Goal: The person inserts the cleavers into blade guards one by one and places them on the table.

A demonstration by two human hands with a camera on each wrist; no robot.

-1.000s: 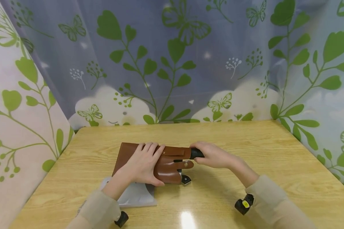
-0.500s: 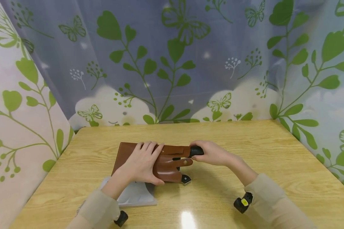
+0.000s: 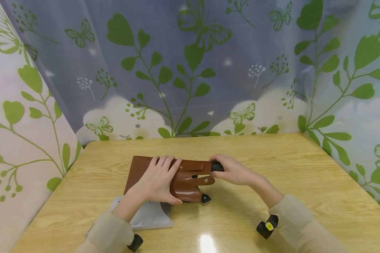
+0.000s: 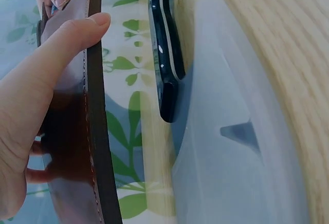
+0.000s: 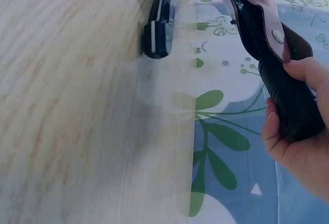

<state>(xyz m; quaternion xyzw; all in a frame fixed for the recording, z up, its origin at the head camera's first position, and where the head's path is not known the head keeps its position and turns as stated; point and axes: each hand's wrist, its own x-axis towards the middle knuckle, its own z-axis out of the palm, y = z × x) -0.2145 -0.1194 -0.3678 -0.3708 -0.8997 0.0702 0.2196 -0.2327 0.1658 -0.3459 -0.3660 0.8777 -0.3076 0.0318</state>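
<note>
My left hand (image 3: 158, 182) grips a brown leather sheath (image 3: 185, 189), fingers across its far side and thumb (image 4: 82, 33) on the near edge. From the sheath's right end sticks a ribbed black handle (image 5: 288, 95), which my right hand (image 3: 234, 171) holds with curled fingers. A leather strap (image 3: 206, 181) with a metal snap lies just below the handle. The sheath is tilted above the table, and whatever blade it contains is hidden. Under it lies a second knife with a black riveted handle (image 4: 167, 49), its blade inside a frosted plastic cover (image 4: 221, 172).
The light wood table (image 3: 256, 225) reaches back to a grey-blue curtain (image 3: 164, 70) printed with green leaves and butterflies. Similar printed cloth hangs at both sides. Black camera mounts (image 3: 266, 226) sit on my wrists.
Both hands keep their places on the sheath and the handle. The sheath's right end and the right hand shift only very slightly.
</note>
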